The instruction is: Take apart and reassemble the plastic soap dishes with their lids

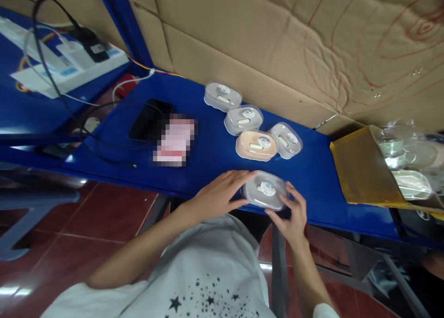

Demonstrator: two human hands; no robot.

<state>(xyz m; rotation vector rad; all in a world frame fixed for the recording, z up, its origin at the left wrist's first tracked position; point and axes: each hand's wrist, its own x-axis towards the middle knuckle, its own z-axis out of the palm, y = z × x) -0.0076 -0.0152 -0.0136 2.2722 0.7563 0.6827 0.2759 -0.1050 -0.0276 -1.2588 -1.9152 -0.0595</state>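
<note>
A grey oval soap box (265, 198) with a clear lid and a round sticker sits at the front edge of the blue table, between my hands. My left hand (222, 191) grips its left end, fingers along the far side and thumb at the near side. Around the right end curl the thumb and fingers of my right hand (293, 211). Just beyond stands a peach soap box (255, 146). Three more grey ones, a right one (286, 141), a middle one (243, 120) and a far one (222, 96), stand behind and beside it.
A cardboard box (359, 170) holding several plastic-wrapped boxes stands at the right. At the left lie a black phone (149, 119), a blurred pink item (175, 140) and a cable. A power strip (76, 70) sits farther left. Cardboard (243, 40) walls the back.
</note>
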